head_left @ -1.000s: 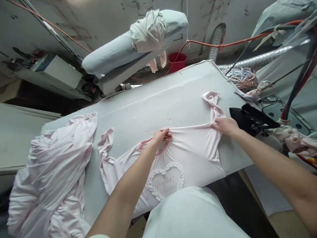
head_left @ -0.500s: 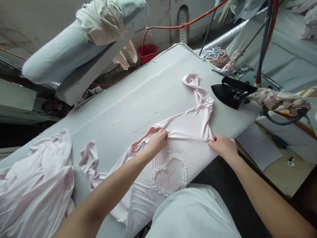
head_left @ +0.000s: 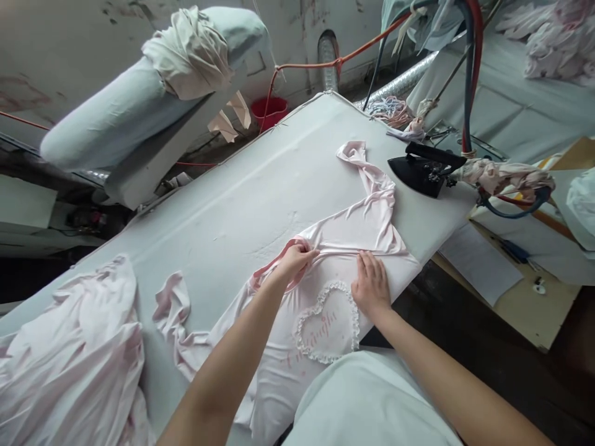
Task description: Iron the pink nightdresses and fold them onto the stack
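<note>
A pale pink T-shirt (head_left: 346, 238) lies face up on the padded ironing table (head_left: 242, 192), with a ruffled heart patch (head_left: 328, 322) on its chest. My left hand (head_left: 295, 259) pinches the darker pink neckline at the collar. My right hand (head_left: 370, 286) lies flat, fingers spread, on the shirt just right of the heart, pressing the cloth below the shoulder fold. One sleeve (head_left: 360, 158) trails toward the far right; the other sleeve (head_left: 171, 303) is bunched at the left.
A black iron (head_left: 425, 168) rests on the table's right end, its hoses (head_left: 469, 74) hanging above. A heap of pink garments (head_left: 69, 359) fills the left end. A padded sleeve arm (head_left: 139, 99) stands behind the table. A red bucket (head_left: 268, 111) sits beyond. Papers (head_left: 481, 263) lie on a side bench.
My right hand has let go of the shirt's shoulder edge and moved left, and now lies flat beside the heart. My left hand stays at the collar. The view has shifted.
</note>
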A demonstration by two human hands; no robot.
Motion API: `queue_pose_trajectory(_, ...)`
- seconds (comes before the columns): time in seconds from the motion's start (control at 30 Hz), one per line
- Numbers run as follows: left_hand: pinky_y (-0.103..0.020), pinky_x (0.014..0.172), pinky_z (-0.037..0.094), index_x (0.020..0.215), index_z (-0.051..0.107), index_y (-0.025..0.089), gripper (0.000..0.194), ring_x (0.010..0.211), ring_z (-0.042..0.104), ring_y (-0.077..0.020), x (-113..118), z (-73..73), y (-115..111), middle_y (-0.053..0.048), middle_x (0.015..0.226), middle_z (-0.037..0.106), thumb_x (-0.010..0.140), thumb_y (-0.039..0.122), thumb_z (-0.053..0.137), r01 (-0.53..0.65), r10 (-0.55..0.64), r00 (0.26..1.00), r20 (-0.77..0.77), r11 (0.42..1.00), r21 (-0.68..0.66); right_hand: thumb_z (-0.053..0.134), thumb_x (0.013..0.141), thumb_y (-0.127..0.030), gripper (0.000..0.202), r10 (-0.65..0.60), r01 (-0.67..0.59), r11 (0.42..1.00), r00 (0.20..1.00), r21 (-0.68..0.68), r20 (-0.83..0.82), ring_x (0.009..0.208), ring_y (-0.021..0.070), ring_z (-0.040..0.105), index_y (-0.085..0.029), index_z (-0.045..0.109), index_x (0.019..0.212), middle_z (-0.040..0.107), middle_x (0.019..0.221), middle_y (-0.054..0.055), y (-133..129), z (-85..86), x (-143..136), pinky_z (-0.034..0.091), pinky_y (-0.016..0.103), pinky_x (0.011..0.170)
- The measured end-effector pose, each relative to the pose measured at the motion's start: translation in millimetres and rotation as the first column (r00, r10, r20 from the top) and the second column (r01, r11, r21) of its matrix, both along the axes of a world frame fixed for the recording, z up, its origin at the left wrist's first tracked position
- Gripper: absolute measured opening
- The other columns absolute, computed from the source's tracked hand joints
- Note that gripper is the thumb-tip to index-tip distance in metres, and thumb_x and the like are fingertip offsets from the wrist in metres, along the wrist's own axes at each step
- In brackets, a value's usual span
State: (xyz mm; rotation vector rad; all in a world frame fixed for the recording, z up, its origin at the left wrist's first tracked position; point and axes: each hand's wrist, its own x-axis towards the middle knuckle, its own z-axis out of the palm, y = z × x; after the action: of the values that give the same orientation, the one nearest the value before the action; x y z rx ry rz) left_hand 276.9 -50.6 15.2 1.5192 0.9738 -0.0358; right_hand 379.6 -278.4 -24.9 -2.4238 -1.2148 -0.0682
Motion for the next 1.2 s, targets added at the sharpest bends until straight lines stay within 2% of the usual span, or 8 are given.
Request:
queue_pose_trajectory(0.13, -0.020, 0.048, 0.030, 0.066, 0.051, 0.018, 0.031, 0.045, 0.043, -0.0070, 22.1, -3.1, 22.9, 0.005, 0.053, 0.050, 0.076, 0.040, 0.072, -0.170, 0.182, 0.972, 0.149, 0.982, -0.087, 0.048, 0.085, -0.016, 0.068, 0.197, -0.204, 0.973, 0.978, -0.107, -0.075, 0.153, 0.0297, 0.022, -0.008, 0.040, 0.153, 0.036, 0.162, 0.016, 40.3, -7.4, -20.0, 0.012, 0.051, 0.126)
queue_pose_trajectory(0.27, -0.023, 0.051, 0.036, 0.071, 0.055, 0.019, 0.033, 0.050, 0.051, -0.0107, 21.3, 0.1, 28.1, 0.002, 0.060, 0.058, 0.079, 0.047, 0.070, -0.112, 0.110, 0.994, 0.024, 0.989, 0.096, 0.046, 0.092, -0.027, 0.063, 0.445, -0.460, 0.870, 0.888, -0.180, -0.119, 0.155, 0.0249, 0.019, -0.019, 0.042, 0.154, 0.029, 0.166, 0.008, 65.3, -1.5, 31.0, 0.013, 0.047, 0.127)
queue_pose_trajectory(0.5, -0.031, 0.066, 0.037, 0.085, 0.057, 0.023, 0.031, 0.082, 0.060, -0.0215, 10.7, 0.1, -1.9, -0.005, 0.096, 0.067, 0.084, 0.050, 0.071, 0.209, 0.065, 0.948, -0.312, 0.613, 0.762, 0.050, 0.089, -0.025, 0.059, 0.107, -0.090, 0.979, 0.990, -0.185, 0.087, 0.151, 0.0311, 0.026, -0.011, 0.049, 0.147, 0.035, 0.162, 0.018, 73.8, 21.9, 182.9, 0.015, 0.053, 0.124)
queue_pose_trajectory(0.7, -0.033, 0.075, 0.040, 0.086, 0.057, 0.023, 0.030, 0.083, 0.059, -0.0222, 15.4, -10.6, -5.2, -0.004, 0.093, 0.064, 0.088, 0.050, 0.068, 0.138, 0.134, 0.956, -0.261, 0.580, 0.803, 0.059, 0.080, -0.032, 0.079, 0.159, -0.150, 0.981, 0.985, -0.120, 0.067, 0.154, 0.0306, 0.018, -0.014, 0.033, 0.153, 0.027, 0.164, 0.018, 29.8, 26.0, 129.2, 0.013, 0.056, 0.124)
queue_pose_trajectory(0.87, -0.035, 0.081, 0.041, 0.087, 0.057, 0.022, 0.027, 0.084, 0.059, -0.0225, 20.2, -12.1, -8.9, -0.004, 0.093, 0.065, 0.088, 0.047, 0.069, 0.094, 0.189, 0.951, -0.246, 0.580, 0.809, 0.052, 0.079, -0.026, 0.081, -0.254, 0.255, 0.967, 0.967, -0.030, 0.037, 0.152, 0.0361, 0.023, -0.005, 0.027, 0.154, 0.030, 0.160, 0.027, -5.9, 26.2, 137.0, 0.022, 0.063, 0.119)
queue_pose_trajectory(0.97, -0.033, 0.080, 0.040, 0.082, 0.055, 0.022, 0.026, 0.084, 0.059, -0.0217, 23.2, -8.0, -11.8, -0.003, 0.090, 0.065, 0.086, 0.043, 0.071, 0.054, 0.221, 0.947, -0.232, 0.601, 0.797, 0.047, 0.085, -0.024, 0.066, 0.043, -0.042, 0.999, 0.998, -0.027, 0.035, 0.148, 0.0286, 0.033, -0.009, 0.039, 0.149, 0.042, 0.155, 0.021, 35.6, 42.9, 166.6, 0.030, 0.048, 0.119)
queue_pose_trajectory(1.07, -0.031, 0.077, 0.040, 0.078, 0.055, 0.022, 0.026, 0.082, 0.059, -0.0202, 25.5, -4.5, -13.9, -0.002, 0.085, 0.065, 0.084, 0.040, 0.072, -0.007, 0.263, 0.944, -0.198, 0.618, 0.786, 0.054, 0.085, -0.034, 0.050, 0.296, -0.285, 0.924, 0.955, -0.254, 0.003, 0.137, 0.0320, 0.046, -0.018, 0.059, 0.132, 0.056, 0.143, 0.016, 94.5, 61.3, 203.0, 0.031, 0.049, 0.115)
queue_pose_trajectory(1.2, -0.029, 0.073, 0.041, 0.075, 0.060, 0.023, 0.019, 0.077, 0.059, -0.0181, 32.9, -11.0, -14.3, 0.000, 0.078, 0.066, 0.084, 0.037, 0.069, -0.159, 0.382, 0.916, -0.124, 0.627, 0.763, 0.063, 0.079, -0.052, 0.037, 0.315, -0.348, 0.697, 0.934, -0.627, -0.168, 0.106, 0.0341, 0.063, -0.022, 0.073, 0.099, 0.074, 0.101, 0.012, 137.5, 69.2, 264.1, 0.038, 0.052, 0.104)
